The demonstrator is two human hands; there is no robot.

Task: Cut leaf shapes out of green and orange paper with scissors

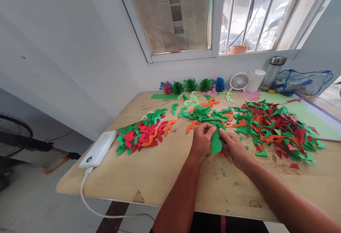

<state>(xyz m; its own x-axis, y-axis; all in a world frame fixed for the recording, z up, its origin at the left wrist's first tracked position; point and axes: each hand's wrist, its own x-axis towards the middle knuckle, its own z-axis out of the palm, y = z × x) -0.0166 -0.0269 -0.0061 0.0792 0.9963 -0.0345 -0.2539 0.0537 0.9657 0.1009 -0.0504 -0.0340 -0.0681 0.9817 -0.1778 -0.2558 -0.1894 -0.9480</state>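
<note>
A green paper piece (215, 144) with a curved outline is held between both hands above the wooden table. My left hand (204, 138) pinches its upper left side, fingers closed. On the paper's right edge, my right hand (233, 146) has its fingers closed too. Just beyond the hands lies a heap of green and orange curved cutouts (201, 112). To the left is a pile of red, green and orange cutouts (144, 133). A large mound of green, red and orange scraps (277, 126) spreads on the right.
A white power bank (98, 149) with a cable sits at the table's left edge. Paper honeycomb figures (190, 85), a small white fan (239, 81), a glass bottle (273, 73) and a clear bag (303, 81) stand along the wall.
</note>
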